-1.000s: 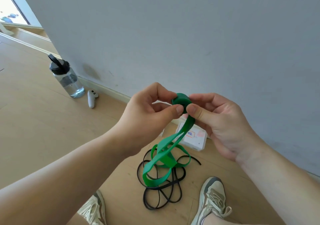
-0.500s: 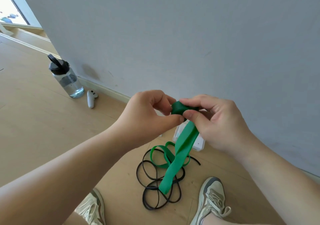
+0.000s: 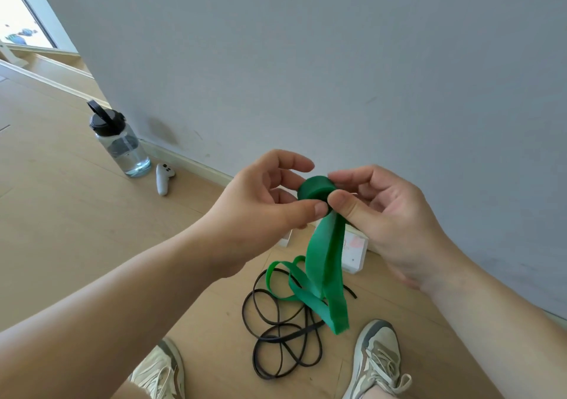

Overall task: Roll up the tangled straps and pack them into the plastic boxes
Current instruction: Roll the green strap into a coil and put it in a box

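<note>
Nearest, the black strap is left tangled on the floor beneath the hanging tail of the green strap. Its rolled end is pinched between the left hand and the right hand, so rolling is judged under way. More tail must be wound on before the plastic box beyond is used.

Person is wearing low beige-and-grey shoes: left sneaker and right sneaker are both showing pale laces and darker grey toe panels. Left hand and right hand are going bare, forearms too.
</note>
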`<action>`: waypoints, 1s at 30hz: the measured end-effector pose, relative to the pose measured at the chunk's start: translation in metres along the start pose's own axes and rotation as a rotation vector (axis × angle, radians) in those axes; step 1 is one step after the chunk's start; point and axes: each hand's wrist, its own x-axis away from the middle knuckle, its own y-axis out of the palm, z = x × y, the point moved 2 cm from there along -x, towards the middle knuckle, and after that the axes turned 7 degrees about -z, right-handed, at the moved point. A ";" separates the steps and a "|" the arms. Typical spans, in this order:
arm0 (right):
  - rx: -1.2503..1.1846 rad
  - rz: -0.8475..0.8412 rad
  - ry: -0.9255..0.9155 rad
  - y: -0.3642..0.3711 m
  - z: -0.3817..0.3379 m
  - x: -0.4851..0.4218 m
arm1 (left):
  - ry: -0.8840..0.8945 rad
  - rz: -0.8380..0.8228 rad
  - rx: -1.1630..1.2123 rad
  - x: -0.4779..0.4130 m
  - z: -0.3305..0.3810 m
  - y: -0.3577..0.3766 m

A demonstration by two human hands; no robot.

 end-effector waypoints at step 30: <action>0.165 -0.122 -0.056 -0.012 -0.012 0.003 | 0.093 -0.053 -0.098 0.001 -0.008 -0.001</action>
